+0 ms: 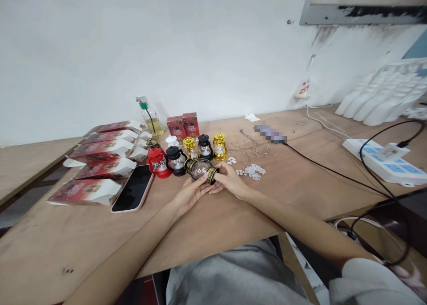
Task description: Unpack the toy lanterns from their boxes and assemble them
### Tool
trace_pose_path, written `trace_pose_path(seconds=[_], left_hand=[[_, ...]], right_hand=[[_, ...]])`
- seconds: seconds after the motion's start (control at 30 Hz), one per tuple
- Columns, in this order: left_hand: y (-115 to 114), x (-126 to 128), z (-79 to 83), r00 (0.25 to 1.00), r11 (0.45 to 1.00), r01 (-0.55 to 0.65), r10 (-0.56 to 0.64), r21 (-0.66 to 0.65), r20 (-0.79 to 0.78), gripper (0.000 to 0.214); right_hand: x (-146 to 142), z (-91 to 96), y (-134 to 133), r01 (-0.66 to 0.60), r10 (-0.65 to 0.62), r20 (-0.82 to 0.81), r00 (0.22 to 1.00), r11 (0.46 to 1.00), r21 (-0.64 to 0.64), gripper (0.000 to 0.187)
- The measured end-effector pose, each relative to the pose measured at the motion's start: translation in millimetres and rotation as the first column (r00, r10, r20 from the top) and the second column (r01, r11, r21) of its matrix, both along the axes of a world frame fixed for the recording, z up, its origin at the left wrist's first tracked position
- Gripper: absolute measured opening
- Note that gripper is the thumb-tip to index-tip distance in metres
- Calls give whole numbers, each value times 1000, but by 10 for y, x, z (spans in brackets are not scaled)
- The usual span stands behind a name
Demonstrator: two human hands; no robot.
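A small black-and-gold toy lantern [199,168] lies on its side in my two hands, its base pointing right. My left hand [191,193] is closed around it from below and the left. The fingers of my right hand [230,180] are closed at its base. Just behind stand several more small lanterns: a red lantern [159,163], a black lantern [176,160], a gold lantern [190,147], another black lantern [205,146] and another gold lantern [220,146]. Small white pieces [255,171] and thin bent wires [250,151] lie to the right of my hands.
Open red boxes [100,168] line the left, beside a phone [132,188]. Two closed red boxes [190,125] and a pump bottle [151,118] stand near the wall. A screwdriver [247,135] lies behind the wires. A black cable [333,170] runs right toward a white power strip [383,160].
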State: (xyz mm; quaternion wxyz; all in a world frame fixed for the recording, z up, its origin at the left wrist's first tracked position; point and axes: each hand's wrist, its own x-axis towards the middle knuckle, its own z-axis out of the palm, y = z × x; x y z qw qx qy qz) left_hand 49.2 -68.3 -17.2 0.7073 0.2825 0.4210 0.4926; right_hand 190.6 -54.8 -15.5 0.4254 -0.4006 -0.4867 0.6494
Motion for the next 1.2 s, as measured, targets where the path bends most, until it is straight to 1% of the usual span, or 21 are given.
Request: trace_pose_path(seconds=[0.3, 0.57, 0.67, 0.77, 0.83, 0.9, 0.97, 1.07, 1.2], left_hand=[[-8, -10, -8, 999, 998, 32, -31, 48, -12, 17], [-5, 3, 9, 1000, 1000, 7, -7, 15, -12, 16], [-2, 8, 6, 1000, 1000, -17, 17, 14, -1, 15], [-4, 14, 7, 999, 999, -37, 37, 22, -10, 15], [-8, 21, 11, 999, 999, -35, 35, 24, -12, 16], [-14, 28, 13, 999, 999, -31, 32, 25, -13, 17], [-21, 34, 10, 999, 999, -38, 38, 31, -11, 17], [-29, 39, -2, 999, 998, -39, 39, 54, 0, 18], [-34, 39, -9, 1000, 995, -27, 28, 91, -4, 18]], right_hand=[[21, 21, -12, -30, 29, -34, 999, 999, -26, 22], [57, 31, 16, -103, 97, -89, 991, 993, -63, 20], [76, 13, 40, -120, 107, -136, 985, 988, -94, 16], [85, 3, 59, -139, 107, -217, 970, 981, -138, 10], [81, 1, 67, -140, 94, -247, 964, 974, -178, 12], [69, 0, 72, -103, 52, -223, 973, 969, -223, 15], [54, -1, 75, -20, -18, -161, 987, 973, -232, 16], [44, 10, 83, 108, -122, -69, 990, 977, -185, 15], [90, 67, 109, 205, -207, -13, 978, 975, -80, 15]])
